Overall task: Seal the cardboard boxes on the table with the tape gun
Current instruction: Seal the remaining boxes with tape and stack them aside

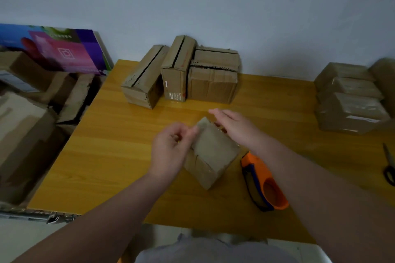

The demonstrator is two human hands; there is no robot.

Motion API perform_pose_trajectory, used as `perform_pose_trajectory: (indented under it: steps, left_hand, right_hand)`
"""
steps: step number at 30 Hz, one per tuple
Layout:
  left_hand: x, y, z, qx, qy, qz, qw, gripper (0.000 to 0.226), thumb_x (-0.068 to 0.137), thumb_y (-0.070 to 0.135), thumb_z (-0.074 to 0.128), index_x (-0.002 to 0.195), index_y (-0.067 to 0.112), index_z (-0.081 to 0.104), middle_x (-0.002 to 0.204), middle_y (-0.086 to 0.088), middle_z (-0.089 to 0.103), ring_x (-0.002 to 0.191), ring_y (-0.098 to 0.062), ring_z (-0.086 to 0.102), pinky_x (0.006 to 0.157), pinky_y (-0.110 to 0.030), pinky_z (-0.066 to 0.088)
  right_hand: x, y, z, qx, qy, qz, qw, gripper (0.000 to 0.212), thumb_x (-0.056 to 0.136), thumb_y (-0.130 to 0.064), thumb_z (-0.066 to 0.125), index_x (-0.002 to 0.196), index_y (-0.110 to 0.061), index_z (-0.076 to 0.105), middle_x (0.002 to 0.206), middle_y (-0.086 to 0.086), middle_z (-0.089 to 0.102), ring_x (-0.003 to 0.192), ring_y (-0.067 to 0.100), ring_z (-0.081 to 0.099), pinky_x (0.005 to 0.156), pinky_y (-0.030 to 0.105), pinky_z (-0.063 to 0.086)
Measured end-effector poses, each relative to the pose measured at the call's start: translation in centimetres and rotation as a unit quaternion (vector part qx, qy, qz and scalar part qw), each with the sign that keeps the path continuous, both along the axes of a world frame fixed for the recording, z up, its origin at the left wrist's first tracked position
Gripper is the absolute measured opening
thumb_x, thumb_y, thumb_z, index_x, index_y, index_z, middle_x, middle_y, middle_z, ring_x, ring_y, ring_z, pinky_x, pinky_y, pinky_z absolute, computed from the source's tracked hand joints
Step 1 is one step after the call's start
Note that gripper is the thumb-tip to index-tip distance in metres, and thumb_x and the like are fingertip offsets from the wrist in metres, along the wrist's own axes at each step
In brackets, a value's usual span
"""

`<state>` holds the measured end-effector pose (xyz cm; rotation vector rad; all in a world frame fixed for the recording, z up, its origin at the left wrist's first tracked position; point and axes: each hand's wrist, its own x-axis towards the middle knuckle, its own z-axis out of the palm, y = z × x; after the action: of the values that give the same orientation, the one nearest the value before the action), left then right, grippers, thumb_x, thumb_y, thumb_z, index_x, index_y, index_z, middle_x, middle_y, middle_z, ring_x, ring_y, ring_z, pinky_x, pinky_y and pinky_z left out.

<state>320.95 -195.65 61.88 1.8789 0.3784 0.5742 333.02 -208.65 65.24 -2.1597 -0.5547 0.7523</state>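
**Two hands on a small box (213, 149), tape gun (264, 183) lying beside it**

The small box sits in the middle of the yellow table (106, 145), turned with one corner toward the person. The left hand (171, 147) has its fingers curled and pinches the box's edge at 9 o'clock. The right hand (233, 128) lies with nearly straight fingers over the box's edge at 1 o'clock. The orange tape gun lies on the table just beside the box, at 4 o'clock of it. Three boxes with open seams (179, 74) stand together at 12 o'clock, near the wall. A stack of taped boxes (350, 102) is at 2 o'clock, and scissors (389, 168) at 3 o'clock
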Motion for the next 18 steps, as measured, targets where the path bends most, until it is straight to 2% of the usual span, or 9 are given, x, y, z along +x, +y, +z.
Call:
perform_pose_trajectory:
  steps: [2, 6, 8, 10, 13, 15, 16, 18]
  left_hand:
    - [1.2, -0.5, 0.2, -0.092, 0.042, 0.112, 0.989, 0.024, 0.089, 0.027, 0.065, 0.071, 0.018, 0.052, 0.068, 0.005, 0.05, 0.062, -0.002, 0.044, 0.059, -0.016, 0.038]
    - [3.6, -1.7, -0.6, -0.276, 0.11, 0.204, 0.933, 0.026, 0.091, 0.04, 0.06, 0.081, 0.016, 0.054, 0.079, 0.002, 0.056, 0.077, -0.015, 0.053, 0.071, -0.033, 0.044]
    - [4.5, -1.8, -0.9, -0.316, 0.118, 0.246, 0.909, 0.029, 0.091, 0.044, 0.059, 0.08, 0.018, 0.053, 0.084, -0.001, 0.059, 0.085, -0.021, 0.057, 0.079, -0.039, 0.049]
    - [4.9, -2.1, -0.9, -0.328, 0.126, 0.258, 0.9, 0.033, 0.09, 0.05, 0.057, 0.08, 0.019, 0.052, 0.086, -0.002, 0.06, 0.09, -0.024, 0.059, 0.083, -0.044, 0.051]
    - [5.4, -2.5, -0.7, -0.307, 0.135, 0.255, 0.907, 0.044, 0.087, 0.059, 0.054, 0.084, 0.015, 0.054, 0.084, -0.003, 0.06, 0.089, -0.024, 0.06, 0.084, -0.044, 0.051]
    - [5.7, -2.7, -0.6, -0.302, 0.135, 0.256, 0.908, 0.049, 0.086, 0.062, 0.053, 0.087, 0.012, 0.056, 0.082, -0.002, 0.06, 0.087, -0.023, 0.06, 0.084, -0.043, 0.051]
    - [5.7, -2.7, -0.7, -0.299, 0.135, 0.256, 0.909, 0.051, 0.086, 0.062, 0.053, 0.089, 0.011, 0.056, 0.082, -0.002, 0.06, 0.086, -0.022, 0.06, 0.083, -0.042, 0.051]
    - [5.8, -2.7, -0.6, -0.29, 0.136, 0.255, 0.912, 0.052, 0.086, 0.062, 0.053, 0.091, 0.01, 0.057, 0.082, -0.002, 0.06, 0.084, -0.02, 0.059, 0.082, -0.04, 0.051]
  right_hand:
    - [0.2, 1.3, -1.0, -0.003, 0.008, -0.044, 0.999, 0.049, 0.1, -0.052, 0.03, 0.128, -0.025, 0.06, 0.129, -0.001, 0.059, 0.117, 0.018, 0.053, 0.104, 0.04, 0.041]
    - [-0.2, 2.5, -2.6, -0.024, 0.005, -0.063, 0.998, 0.056, 0.098, -0.056, 0.035, 0.098, -0.013, 0.071, 0.1, 0.009, 0.069, 0.096, 0.026, 0.062, 0.092, 0.043, 0.049]
    - [-0.5, 2.6, -2.7, -0.056, -0.063, -0.041, 0.996, 0.057, 0.098, -0.056, 0.032, 0.081, -0.015, 0.067, 0.086, 0.007, 0.067, 0.086, 0.026, 0.061, 0.08, 0.038, 0.048]
    - [-0.6, 2.5, -2.3, -0.118, -0.157, -0.004, 0.981, 0.055, 0.098, -0.057, 0.028, 0.069, -0.019, 0.055, 0.075, 0.001, 0.058, 0.078, 0.024, 0.057, 0.069, 0.037, 0.043]
    - [-0.5, 2.5, -1.8, -0.206, -0.23, 0.024, 0.951, 0.053, 0.098, -0.059, 0.022, 0.074, -0.021, 0.049, 0.077, -0.003, 0.051, 0.077, 0.02, 0.05, 0.065, 0.035, 0.038]
    - [-0.4, 2.4, -1.7, -0.235, -0.24, 0.033, 0.941, 0.054, 0.097, -0.062, 0.019, 0.078, -0.023, 0.051, 0.079, -0.003, 0.051, 0.078, 0.019, 0.048, 0.065, 0.035, 0.037]
    - [-0.4, 2.4, -1.7, -0.241, -0.236, 0.035, 0.941, 0.056, 0.097, -0.063, 0.019, 0.084, -0.022, 0.055, 0.084, -0.001, 0.055, 0.079, 0.019, 0.049, 0.065, 0.035, 0.037]
    - [-0.4, 2.3, -1.7, -0.245, -0.216, 0.039, 0.944, 0.062, 0.095, -0.066, 0.017, 0.112, -0.026, 0.06, 0.109, 0.002, 0.061, 0.094, 0.022, 0.054, 0.072, 0.036, 0.041]
